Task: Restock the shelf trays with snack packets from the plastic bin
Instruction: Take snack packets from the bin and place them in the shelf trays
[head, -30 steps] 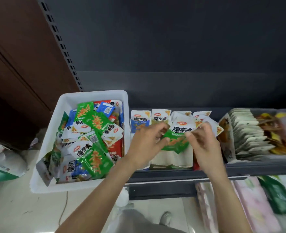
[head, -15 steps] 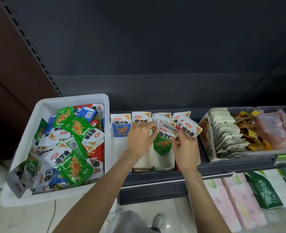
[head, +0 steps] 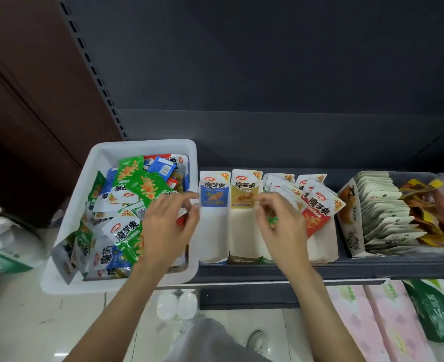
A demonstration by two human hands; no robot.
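Head view: the left hand (head: 167,226) hangs over the right edge of the white bin (head: 66,270), fingers loosely spread, holding nothing. The right hand (head: 281,226) pinches a green packet (head: 271,221) above the 3rd of 4 shelf trays (head: 215,246). More packets (head: 126,231) fill the bin.

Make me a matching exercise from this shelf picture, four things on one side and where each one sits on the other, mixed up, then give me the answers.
Things
1. white bin
2. blue-front tray
3. red packet
4. pink packs

Places
A. lower shelf, bottom right
B. far left, holding loose packets
C. just right of the bin
D. in the tray beside the right hand

Pairs: 1-B, 2-C, 3-D, 4-A
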